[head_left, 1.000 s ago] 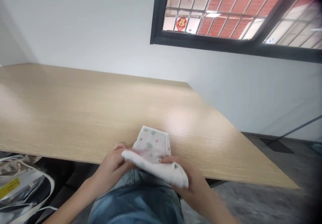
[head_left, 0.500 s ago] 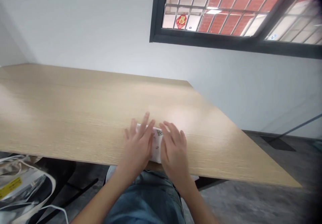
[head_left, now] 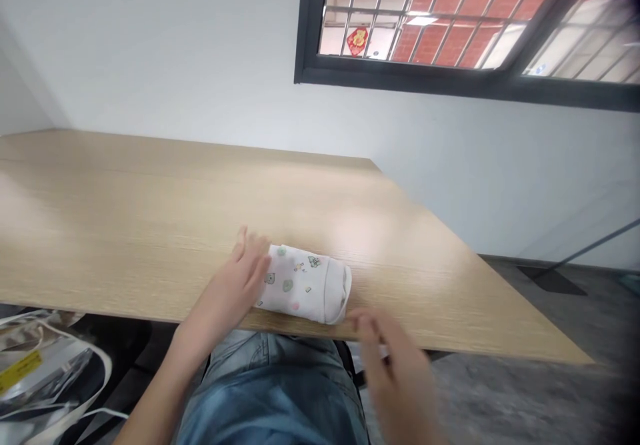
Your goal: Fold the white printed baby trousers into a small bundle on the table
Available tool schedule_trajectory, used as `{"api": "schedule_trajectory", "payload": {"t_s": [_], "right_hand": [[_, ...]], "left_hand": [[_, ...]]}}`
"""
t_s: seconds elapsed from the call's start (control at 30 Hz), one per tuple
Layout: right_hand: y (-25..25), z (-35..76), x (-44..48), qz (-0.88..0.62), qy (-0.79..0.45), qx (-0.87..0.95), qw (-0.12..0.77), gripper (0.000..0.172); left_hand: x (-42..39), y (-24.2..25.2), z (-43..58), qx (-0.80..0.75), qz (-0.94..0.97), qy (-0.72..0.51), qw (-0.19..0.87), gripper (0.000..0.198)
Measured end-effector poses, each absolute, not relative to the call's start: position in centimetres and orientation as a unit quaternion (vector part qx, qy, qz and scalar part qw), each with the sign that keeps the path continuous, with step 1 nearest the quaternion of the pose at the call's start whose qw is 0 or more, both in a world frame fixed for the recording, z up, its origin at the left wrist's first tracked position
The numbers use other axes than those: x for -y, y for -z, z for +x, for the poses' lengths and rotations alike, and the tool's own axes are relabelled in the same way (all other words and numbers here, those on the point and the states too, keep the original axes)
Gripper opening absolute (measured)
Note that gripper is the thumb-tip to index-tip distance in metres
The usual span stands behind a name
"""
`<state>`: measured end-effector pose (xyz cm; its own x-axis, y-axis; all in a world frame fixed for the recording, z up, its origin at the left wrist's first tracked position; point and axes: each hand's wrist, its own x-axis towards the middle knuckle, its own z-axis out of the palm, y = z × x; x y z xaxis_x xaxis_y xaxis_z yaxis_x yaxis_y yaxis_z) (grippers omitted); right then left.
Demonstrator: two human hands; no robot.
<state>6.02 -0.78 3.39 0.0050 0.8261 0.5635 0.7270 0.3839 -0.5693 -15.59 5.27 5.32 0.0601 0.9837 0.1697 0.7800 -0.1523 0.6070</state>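
A folded white cloth [head_left: 300, 286] with small green, pink and yellow printed figures lies near the front edge of the wooden table. Its right end shows a stitched band and rounded, layered folds. Beside and partly over the cloth's left end is my left hand [head_left: 243, 271], its fingers stretched out and holding nothing that I can see. My right hand [head_left: 393, 365] is off the cloth, at the table's front edge just to its right. Its fingers look bent, but motion smears them, so whether they hold anything is unclear.
The pale wooden table [head_left: 150, 211] runs far to the left and narrows to a corner at the right. At lower left, below the table top, sits a bag [head_left: 55, 365] with white straps and plastic packaging. A wall and barred window [head_left: 425, 25] stand behind.
Both hands have moved apart from on top of the cloth. The left slid to its left end, and the right pulled back toward me and right, uncovering the cloth's printed surface.
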Motion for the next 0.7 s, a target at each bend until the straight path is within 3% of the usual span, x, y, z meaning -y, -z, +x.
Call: {"api": "schedule_trajectory", "payload": {"t_s": [0.13,0.3,0.53,0.7], "right_hand": [[-1.9,1.2,2.7,-0.459,-0.030,0.787,0.410,0.022],[-0.5,1.5,1.6,-0.522,-0.031,0.756,0.394,0.025],[-2.3,3.7,-3.4,-0.558,-0.198,0.733,0.335,0.029],[-3.4,2.7,-4.6,-0.564,-0.238,0.736,0.290,0.028]], "left_hand": [[-9.4,-7.7,-12.3,-0.562,0.789,-0.202,0.146,0.033],[-9.7,-6.9,-12.8,-0.559,0.795,-0.164,0.171,0.030],[-2.6,-1.6,-14.8,-0.604,0.694,-0.334,0.204,0.034],[-1.5,-0.7,-14.6,-0.606,0.682,-0.353,0.207,0.033]]}}
